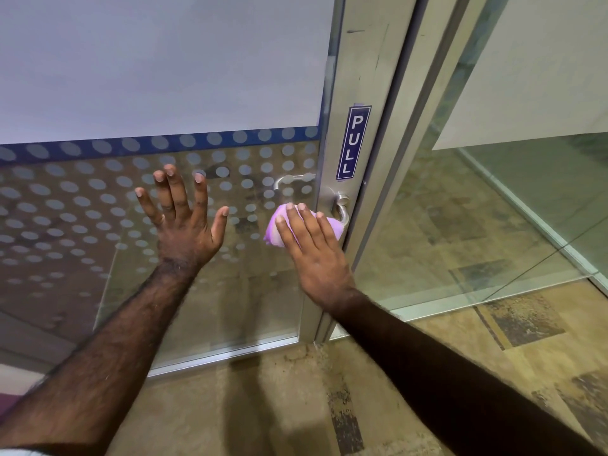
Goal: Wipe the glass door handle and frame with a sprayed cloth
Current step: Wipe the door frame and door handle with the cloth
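Note:
A silver lever handle [342, 205] sticks out of the aluminium door frame [365, 77], just below a blue PULL sticker [353, 143]. My right hand [312, 248] presses a bunched pink-purple cloth [276, 232] over the handle's lever, so most of the lever is hidden. Only the handle's round base and bend show. My left hand [182, 215] rests flat with fingers spread on the dotted glass panel [82, 199], left of the handle. A second handle [292, 181] shows through the glass on the far side.
A fixed glass wall [493, 209] stands to the right of the frame. Patterned beige carpet [394, 390] covers the floor below. The upper door glass is frosted, with a blue dotted band [131, 144] across it.

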Demonstrator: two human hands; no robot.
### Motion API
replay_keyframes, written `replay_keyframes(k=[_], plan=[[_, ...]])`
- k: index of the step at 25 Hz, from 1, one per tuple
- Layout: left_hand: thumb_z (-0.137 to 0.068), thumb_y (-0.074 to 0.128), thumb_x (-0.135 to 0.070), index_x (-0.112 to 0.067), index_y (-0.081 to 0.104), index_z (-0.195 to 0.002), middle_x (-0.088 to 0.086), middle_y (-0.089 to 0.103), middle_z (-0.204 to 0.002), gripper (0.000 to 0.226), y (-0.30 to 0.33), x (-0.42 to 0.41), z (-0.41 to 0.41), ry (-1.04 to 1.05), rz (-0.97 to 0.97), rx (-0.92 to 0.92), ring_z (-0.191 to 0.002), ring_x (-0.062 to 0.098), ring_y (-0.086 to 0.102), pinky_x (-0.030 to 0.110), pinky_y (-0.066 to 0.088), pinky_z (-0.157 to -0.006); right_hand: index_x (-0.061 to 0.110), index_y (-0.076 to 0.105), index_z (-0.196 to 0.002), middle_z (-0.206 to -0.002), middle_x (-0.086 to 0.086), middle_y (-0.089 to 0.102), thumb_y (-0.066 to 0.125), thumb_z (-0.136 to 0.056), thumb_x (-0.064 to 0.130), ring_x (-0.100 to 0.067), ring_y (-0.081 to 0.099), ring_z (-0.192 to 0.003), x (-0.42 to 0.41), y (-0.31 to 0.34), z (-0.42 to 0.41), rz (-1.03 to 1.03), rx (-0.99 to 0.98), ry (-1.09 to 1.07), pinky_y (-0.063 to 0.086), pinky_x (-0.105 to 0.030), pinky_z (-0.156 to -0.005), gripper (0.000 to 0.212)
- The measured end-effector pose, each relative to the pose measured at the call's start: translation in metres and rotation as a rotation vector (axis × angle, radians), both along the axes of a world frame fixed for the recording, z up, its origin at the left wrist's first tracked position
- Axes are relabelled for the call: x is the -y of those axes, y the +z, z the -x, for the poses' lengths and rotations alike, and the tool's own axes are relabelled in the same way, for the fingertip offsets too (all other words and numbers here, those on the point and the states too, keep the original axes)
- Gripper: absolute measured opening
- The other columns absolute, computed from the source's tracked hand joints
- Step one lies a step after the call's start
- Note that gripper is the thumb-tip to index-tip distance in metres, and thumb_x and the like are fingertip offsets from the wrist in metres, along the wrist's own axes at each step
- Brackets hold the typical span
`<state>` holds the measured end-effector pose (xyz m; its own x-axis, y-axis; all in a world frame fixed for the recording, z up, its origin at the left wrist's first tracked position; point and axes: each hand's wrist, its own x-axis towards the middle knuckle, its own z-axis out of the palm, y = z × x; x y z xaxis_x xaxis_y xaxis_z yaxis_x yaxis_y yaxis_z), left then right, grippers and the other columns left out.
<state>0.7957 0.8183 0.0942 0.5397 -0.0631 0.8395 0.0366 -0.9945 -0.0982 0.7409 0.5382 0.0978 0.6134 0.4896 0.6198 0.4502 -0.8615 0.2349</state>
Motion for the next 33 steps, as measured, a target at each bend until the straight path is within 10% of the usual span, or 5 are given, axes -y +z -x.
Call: replay_keyframes(k=[10, 13, 23, 33], plan=[[-0.108, 0.046, -0.059, -0.018, -0.013, -0.169, 0.025, -0.009, -0.173, 0.094, -0.002, 0.0, -0.001, 0.019, 0.011, -0.027, -0.162, 0.03, -0.031, 0.06, -0.022, -0.127, 0.004, 0.027, -0.17, -0.177, -0.02, 0.029, 0.065, -0.103, -0.003, -0.038, 0.029, -0.165, 0.136, -0.008, -0.054, 0.085, 0.016, 0.229, 0.034, -0.057, -0.131, 0.077], [-0.107, 0.047, -0.059, -0.018, -0.012, -0.169, 0.011, -0.037, -0.173, 0.095, -0.002, -0.001, -0.002, 0.007, 0.005, -0.032, -0.162, 0.031, -0.03, 0.061, -0.021, -0.127, -0.001, 0.033, -0.166, -0.171, -0.027, 0.038, 0.071, -0.101, -0.003, -0.044, 0.037, -0.161, 0.114, -0.017, -0.047, -0.038, 0.019, 0.169, 0.037, -0.06, -0.128, 0.075], [-0.107, 0.05, -0.057, -0.017, -0.01, -0.169, 0.012, -0.034, -0.173, 0.096, -0.003, -0.002, -0.002, -0.009, 0.008, -0.024, -0.163, 0.033, -0.027, 0.064, -0.016, -0.128, 0.005, 0.044, -0.164, -0.172, -0.018, 0.039, 0.032, -0.11, -0.001, -0.036, 0.041, -0.159, 0.021, -0.007, -0.025, -0.009, 0.113, 0.167, 0.035, -0.056, -0.13, 0.056], [-0.105, 0.053, -0.056, -0.014, 0.0, -0.171, 0.015, -0.025, -0.176, 0.094, -0.008, -0.005, -0.004, 0.005, -0.018, 0.008, -0.165, 0.036, -0.02, 0.065, -0.013, -0.129, 0.005, 0.039, -0.166, -0.173, -0.013, 0.043, 0.032, -0.111, 0.004, -0.031, 0.039, -0.162, -0.016, -0.009, -0.018, 0.09, 0.119, 0.219, 0.034, -0.049, -0.133, 0.056]])
